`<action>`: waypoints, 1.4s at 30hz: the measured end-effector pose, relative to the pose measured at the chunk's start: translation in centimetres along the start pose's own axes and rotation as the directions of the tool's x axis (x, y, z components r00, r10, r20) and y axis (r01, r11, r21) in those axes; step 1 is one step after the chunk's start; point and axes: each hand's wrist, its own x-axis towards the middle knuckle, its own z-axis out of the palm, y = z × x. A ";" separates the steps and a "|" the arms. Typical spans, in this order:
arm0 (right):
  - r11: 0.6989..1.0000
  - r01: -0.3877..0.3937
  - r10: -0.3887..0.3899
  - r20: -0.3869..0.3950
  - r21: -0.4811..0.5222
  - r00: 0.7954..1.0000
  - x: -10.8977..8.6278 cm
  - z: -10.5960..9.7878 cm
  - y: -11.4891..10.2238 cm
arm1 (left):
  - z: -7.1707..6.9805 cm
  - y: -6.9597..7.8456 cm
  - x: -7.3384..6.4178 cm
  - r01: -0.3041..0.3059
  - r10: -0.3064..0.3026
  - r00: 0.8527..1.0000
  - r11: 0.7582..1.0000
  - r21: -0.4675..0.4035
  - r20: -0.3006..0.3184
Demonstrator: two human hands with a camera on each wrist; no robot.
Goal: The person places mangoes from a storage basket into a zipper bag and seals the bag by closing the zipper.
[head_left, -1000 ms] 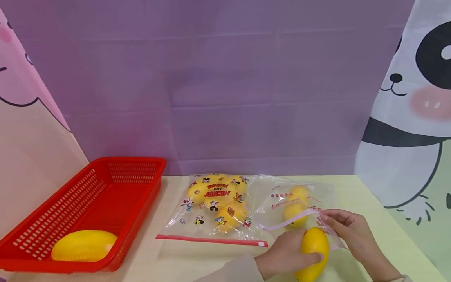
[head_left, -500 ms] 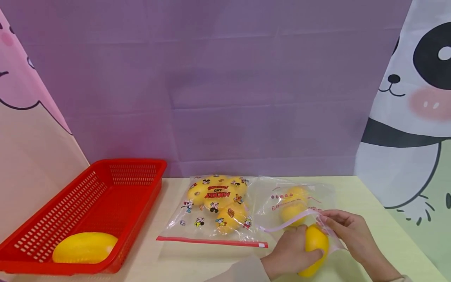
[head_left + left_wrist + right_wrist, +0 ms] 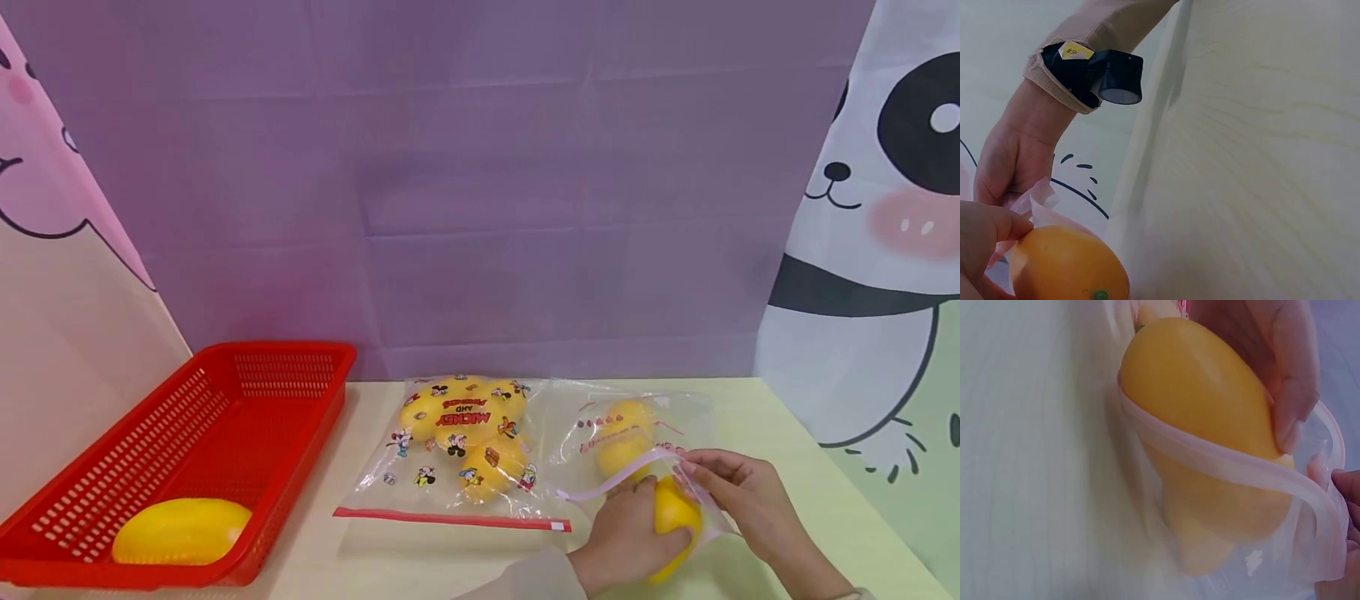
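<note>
A yellow mango [image 3: 675, 518] is in the grip of my left hand [image 3: 626, 533], thumb on its near side. In the right wrist view the bag's pale pink rim runs across the mango [image 3: 1191, 381], whose one end is inside the clear zip bag [image 3: 1272, 531]. My right hand [image 3: 750, 500] pinches the edge of that bag's mouth. Farther in, the zip bag [image 3: 566, 425] holds more yellow mangoes [image 3: 624, 433]. The left wrist view shows the green stem spot [image 3: 1100, 294] at the mango's outer end.
Left of the open bag lies a printed zip bag [image 3: 390, 492] with several mangoes and a red slider strip [image 3: 450, 520]. A red basket [image 3: 300, 467] at the far left holds one large yellow mango [image 3: 183, 532]. A purple cloth [image 3: 472, 208] stands behind the table.
My left hand has pushed the mango forward and slightly right, farther into the bag's mouth. The right hand has kept its pinch on the bag's edge, nearly still.
</note>
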 end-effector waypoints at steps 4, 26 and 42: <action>0.999 0.004 -0.005 0.021 0.041 1.000 -0.1 0.0 0.1 | 0.3 -0.1 0.0 0.040 -0.040 0.999 0.998 -0.044 -0.004; 0.996 0.016 -0.018 0.016 0.087 1.000 -0.2 0.4 0.5 | 1.2 -0.8 1.5 0.147 -0.175 0.983 0.935 -0.322 -0.058; 0.995 0.063 -0.066 0.045 0.073 0.997 0.0 0.3 -0.1 | 1.7 -0.7 2.5 0.142 -0.307 0.922 0.835 -0.532 -0.237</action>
